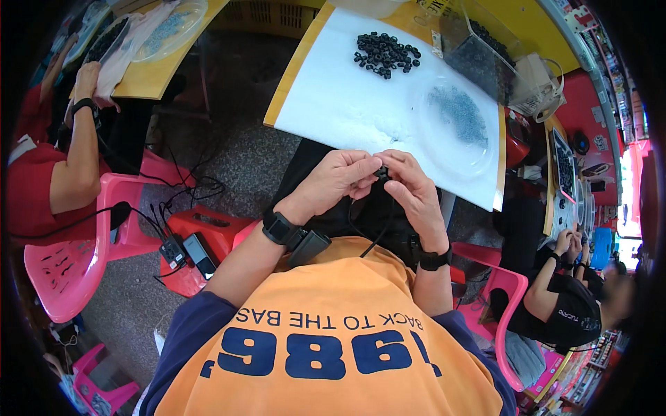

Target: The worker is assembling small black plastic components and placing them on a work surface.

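Note:
My left hand (331, 182) and my right hand (416, 197) meet over my lap, just off the near edge of the table. Between their fingertips they pinch a small black part (381, 172); its finer shape is mostly hidden. On the white sheet (326, 90) that covers the table lies a loose pile of small black ring-like parts (386, 54). To the right of the pile is a round clear dish (424, 149) with many tiny bluish, see-through pieces (458, 114) in it.
A clear box (479, 59) of black parts stands at the table's back right. Beside my left arm, a red stool (208, 223) bears a dark power bank (199, 253) and tangled black cables (166, 208). Co-workers sit at tables on both sides, near pink chairs (69, 270).

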Motion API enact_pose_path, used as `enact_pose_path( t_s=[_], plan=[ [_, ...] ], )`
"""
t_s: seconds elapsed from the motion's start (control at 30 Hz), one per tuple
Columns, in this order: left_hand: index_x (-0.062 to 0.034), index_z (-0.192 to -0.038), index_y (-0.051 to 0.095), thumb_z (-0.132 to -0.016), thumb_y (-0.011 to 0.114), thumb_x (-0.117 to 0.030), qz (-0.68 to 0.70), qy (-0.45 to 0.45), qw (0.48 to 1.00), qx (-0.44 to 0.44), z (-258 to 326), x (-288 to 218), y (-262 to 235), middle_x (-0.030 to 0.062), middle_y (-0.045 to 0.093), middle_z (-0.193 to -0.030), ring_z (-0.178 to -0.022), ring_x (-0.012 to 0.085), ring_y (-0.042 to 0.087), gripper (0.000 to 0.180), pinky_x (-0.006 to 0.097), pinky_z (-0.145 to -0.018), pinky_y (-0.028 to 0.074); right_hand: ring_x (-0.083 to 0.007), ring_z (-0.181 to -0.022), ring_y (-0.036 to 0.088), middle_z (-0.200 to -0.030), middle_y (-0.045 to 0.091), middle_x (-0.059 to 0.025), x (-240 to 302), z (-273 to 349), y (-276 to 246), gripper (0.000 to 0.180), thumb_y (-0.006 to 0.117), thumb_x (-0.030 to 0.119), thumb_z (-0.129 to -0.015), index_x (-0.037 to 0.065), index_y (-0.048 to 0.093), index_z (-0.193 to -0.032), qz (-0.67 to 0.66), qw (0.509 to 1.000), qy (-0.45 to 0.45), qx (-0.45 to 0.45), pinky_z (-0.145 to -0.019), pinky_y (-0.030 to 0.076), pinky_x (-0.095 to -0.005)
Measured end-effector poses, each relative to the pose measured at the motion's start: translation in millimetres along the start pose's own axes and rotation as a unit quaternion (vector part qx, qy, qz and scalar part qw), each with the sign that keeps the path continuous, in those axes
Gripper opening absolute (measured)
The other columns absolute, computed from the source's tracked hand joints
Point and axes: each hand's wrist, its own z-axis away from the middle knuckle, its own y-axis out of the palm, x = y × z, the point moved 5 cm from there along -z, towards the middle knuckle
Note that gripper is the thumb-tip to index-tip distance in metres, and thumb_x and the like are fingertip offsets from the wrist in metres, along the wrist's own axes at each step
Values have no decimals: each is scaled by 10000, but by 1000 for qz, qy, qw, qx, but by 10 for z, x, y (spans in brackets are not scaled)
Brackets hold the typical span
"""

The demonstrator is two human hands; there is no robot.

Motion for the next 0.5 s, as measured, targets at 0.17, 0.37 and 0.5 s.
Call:
enact_pose_path(
  t_s=[0.17, 0.37, 0.5],
  plan=[
    [4, -956, 646, -1016, 588, -253, 45, -31, 998, 33, 21, 47, 26, 3, 545, -722, -606, 95, 481, 270, 213, -538, 378, -235, -1184, 561, -1256, 639, -92, -33, 4, 39, 376, 718, 136, -861, 21, 663, -1215, -26, 999, -38, 6, -1020, 432, -342],
    [9, -884, 652, -1010, 600, -232, 6, -45, 998, 47, 24, 61, 27, 20, 577, -694, -579, 95, 496, 277, 216, -528, 398, -274, -1178, 599, -1196, 692, -90, 98, 1, 32, 326, 723, 121, -840, 11, 690, -1145, 80, 993, -92, -1, -1063, 412, -368],
    [9, -864, 650, -1013, 594, -232, -18, -40, 998, 35, 9, 93, 24, 25, 582, -676, -573, 99, 507, 288, 222, -525, 407, -265, -1190, 613, -1205, 692, -83, 72, 33, 2, 310, 716, 105, -843, 21, 693, -1141, 157, 980, -118, -5, -1144, 331, -420]
  ],
)
